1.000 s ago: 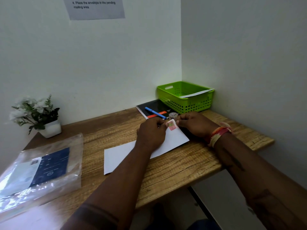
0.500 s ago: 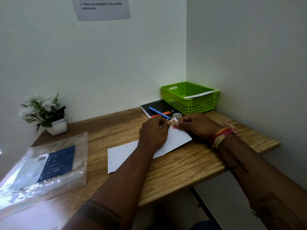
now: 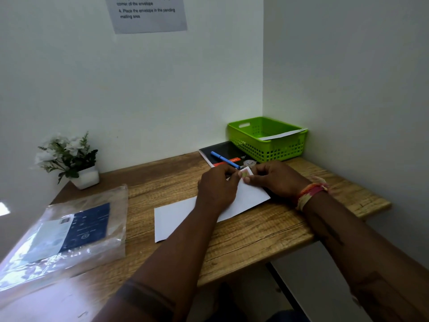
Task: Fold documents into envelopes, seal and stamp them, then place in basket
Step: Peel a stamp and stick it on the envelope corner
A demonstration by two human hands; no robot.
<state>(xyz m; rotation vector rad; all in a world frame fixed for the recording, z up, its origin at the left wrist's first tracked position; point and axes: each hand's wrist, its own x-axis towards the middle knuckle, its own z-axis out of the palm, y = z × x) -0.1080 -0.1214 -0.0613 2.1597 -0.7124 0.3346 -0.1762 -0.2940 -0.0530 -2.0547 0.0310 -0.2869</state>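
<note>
On the bench [image 3: 255, 240] a white envelope [image 3: 176, 217] lies flat, apparently already filled and sealed. Behind it, the green basket [image 3: 267, 149] in the corner already holds one white piece. The left hand [image 3: 218, 189] presses the envelope down while the right hand [image 3: 276, 180] pinches the small stamp [image 3: 246, 172] at its far right corner. Stamping looks underway; moving the envelope into the basket remains.
</note>
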